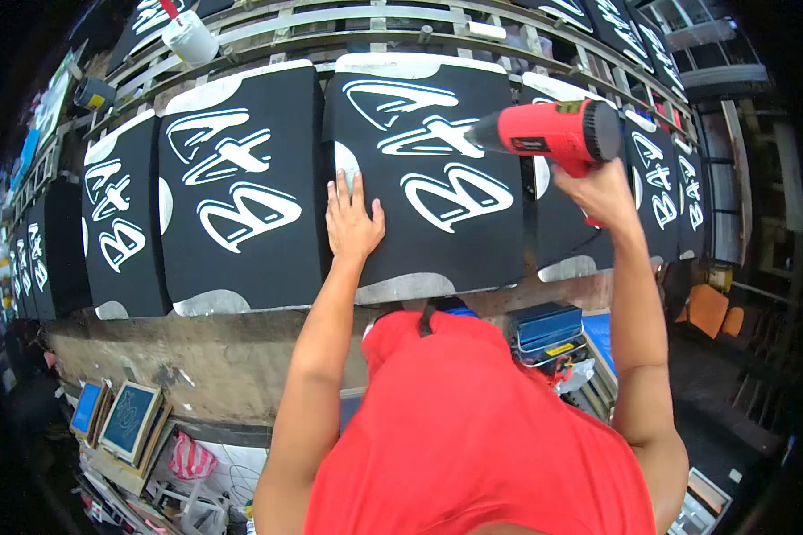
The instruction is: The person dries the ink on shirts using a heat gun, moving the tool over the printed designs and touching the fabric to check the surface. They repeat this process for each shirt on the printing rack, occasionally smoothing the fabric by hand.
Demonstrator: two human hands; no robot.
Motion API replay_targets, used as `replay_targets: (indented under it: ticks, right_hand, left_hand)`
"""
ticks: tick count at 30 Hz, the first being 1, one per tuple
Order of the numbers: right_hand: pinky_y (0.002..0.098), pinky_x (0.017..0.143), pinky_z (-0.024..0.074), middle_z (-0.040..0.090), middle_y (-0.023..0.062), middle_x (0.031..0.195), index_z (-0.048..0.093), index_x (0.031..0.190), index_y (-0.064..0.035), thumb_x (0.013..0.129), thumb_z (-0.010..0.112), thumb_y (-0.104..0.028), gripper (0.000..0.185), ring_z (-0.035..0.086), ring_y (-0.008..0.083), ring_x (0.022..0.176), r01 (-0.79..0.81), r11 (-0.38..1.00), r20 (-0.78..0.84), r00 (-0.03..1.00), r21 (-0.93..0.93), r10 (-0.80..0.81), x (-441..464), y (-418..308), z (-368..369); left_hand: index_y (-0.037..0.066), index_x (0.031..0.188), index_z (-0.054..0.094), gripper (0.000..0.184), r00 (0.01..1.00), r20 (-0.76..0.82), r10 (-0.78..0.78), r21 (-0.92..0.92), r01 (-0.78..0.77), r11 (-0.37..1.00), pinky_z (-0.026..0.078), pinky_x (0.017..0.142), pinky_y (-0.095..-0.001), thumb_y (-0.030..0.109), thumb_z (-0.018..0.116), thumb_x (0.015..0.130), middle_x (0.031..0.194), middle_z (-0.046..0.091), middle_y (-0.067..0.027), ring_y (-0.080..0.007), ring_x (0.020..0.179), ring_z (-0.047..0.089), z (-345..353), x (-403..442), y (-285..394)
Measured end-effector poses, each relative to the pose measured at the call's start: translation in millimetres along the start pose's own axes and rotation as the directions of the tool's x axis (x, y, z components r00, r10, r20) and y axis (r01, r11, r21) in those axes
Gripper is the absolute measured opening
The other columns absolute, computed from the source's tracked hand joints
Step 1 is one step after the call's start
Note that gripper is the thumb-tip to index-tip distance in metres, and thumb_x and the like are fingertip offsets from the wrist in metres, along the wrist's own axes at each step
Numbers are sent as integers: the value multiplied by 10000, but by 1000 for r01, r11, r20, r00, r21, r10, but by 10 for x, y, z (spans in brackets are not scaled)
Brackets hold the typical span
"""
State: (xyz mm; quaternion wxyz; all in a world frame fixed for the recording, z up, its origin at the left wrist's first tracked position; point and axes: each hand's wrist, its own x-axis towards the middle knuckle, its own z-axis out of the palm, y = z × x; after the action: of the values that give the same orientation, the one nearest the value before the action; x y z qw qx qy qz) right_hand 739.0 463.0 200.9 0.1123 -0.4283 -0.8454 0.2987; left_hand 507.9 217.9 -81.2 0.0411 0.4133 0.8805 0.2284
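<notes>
My right hand (600,192) grips a red heat gun (549,127) by its handle. The gun's nozzle points left, over the white lettering on a black printed fabric panel (473,259). Flat on the left edge of that same panel lies my left hand (354,214), fingers spread, beside a pale rounded patch. The panel carries large white letters with outlines and is stretched over a board with whitish areas at its ends. Another black panel (241,276) with the same print sits directly left of my left hand.
Several more printed black panels (120,290) line the bench both ways. Behind them runs a slatted rack (330,15) bearing a white container (190,40). Below are framed screens (132,419), a pink striped bag (192,457), a blue toolbox (547,330) and an orange chair (708,309).
</notes>
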Motion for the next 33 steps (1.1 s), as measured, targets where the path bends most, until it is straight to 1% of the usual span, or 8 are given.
replay_targets:
  ticks: [7,9,11,19,21,26,29,33]
  right_hand:
    - [381,876,568,775,171,1037,728,1157,-20,785,872,-136,416,748,264,933,54,948,168,986,-312,0,-106,367,-307]
    - [391,882,565,773,170,1046,727,1166,-30,769,874,-131,435,745,273,951,122,951,242,969,-285,-51,-153,446,-307]
    - [392,890,561,772,167,1052,722,1176,-35,753,874,-123,458,740,283,969,-35,991,303,950,-127,73,-184,490,-260]
    - [431,877,576,759,221,1052,737,1163,-79,771,824,-205,421,730,392,993,45,980,211,978,-194,-3,-141,844,-257]
    - [439,873,578,755,232,1049,741,1161,-78,775,814,-213,416,722,409,1000,39,939,193,981,-341,29,-118,832,-196]
    - [442,867,580,752,238,1044,739,1160,-76,774,808,-239,425,722,412,1007,15,972,258,965,-233,47,-18,948,-64]
    - [445,858,580,751,239,1039,738,1148,-66,764,815,-247,431,721,416,996,68,934,220,975,-352,12,64,892,31]
    - [447,843,582,755,230,1013,750,1096,-58,750,818,-243,398,720,417,983,105,975,229,972,-197,-59,181,752,95]
  left_hand:
    - [85,1500,499,620,995,-97,21,-31,-24,999,394,1136,-555,283,655,934,1604,380,-214,-460,1451,389,-24,75,28]
    - [78,1485,493,605,990,-138,30,-65,-40,997,390,1148,-561,258,667,934,1568,390,-240,-477,1433,399,-10,195,47]
    - [66,1482,499,612,986,-164,12,-100,-29,995,385,1144,-560,250,676,926,1598,372,-218,-468,1454,380,-7,350,82]
    - [75,1576,400,688,988,-98,-117,-59,112,992,456,1094,-512,348,597,976,1642,351,-180,-398,1441,434,121,520,36]
    - [82,1578,397,688,989,-93,-117,-43,114,993,469,1074,-506,354,591,977,1636,362,-172,-378,1419,458,110,514,50]
    - [84,1566,404,683,988,-76,-137,-50,134,990,479,1054,-515,359,594,971,1622,377,-174,-386,1368,501,80,526,67]
    - [87,1565,401,682,987,-79,-142,-42,139,989,484,1045,-518,365,592,972,1622,374,-173,-391,1337,521,85,523,61]
    - [92,1566,399,680,986,-60,-156,-42,154,987,485,1041,-518,364,589,972,1616,378,-174,-397,1321,526,84,524,60]
